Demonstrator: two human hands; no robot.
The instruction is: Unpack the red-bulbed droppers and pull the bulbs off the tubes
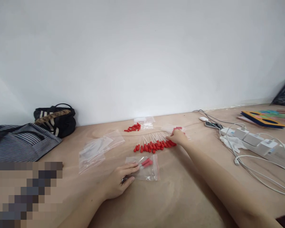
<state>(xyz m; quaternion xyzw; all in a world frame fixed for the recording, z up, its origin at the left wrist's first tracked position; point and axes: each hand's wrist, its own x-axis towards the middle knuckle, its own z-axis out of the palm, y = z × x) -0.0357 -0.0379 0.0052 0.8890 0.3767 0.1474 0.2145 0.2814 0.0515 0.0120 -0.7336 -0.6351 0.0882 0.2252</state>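
My left hand point(120, 181) rests on the wooden table point(180, 196), its fingers holding the edge of a small clear zip bag point(149, 172) that has a few red-capped droppers inside. My right hand point(178, 137) reaches forward to the right end of a fanned row of red-capped glass droppers point(154, 144), its fingers curled and pinching at them. A small heap of loose red caps point(133, 128) lies farther back near the wall.
A pile of empty clear bags point(98, 150) lies to the left. Striped bags point(23, 141) and a black bag point(58, 120) sit at far left. White power strips, adapters and cables point(256, 141) spread on the right, with colourful books point(263, 118) beyond.
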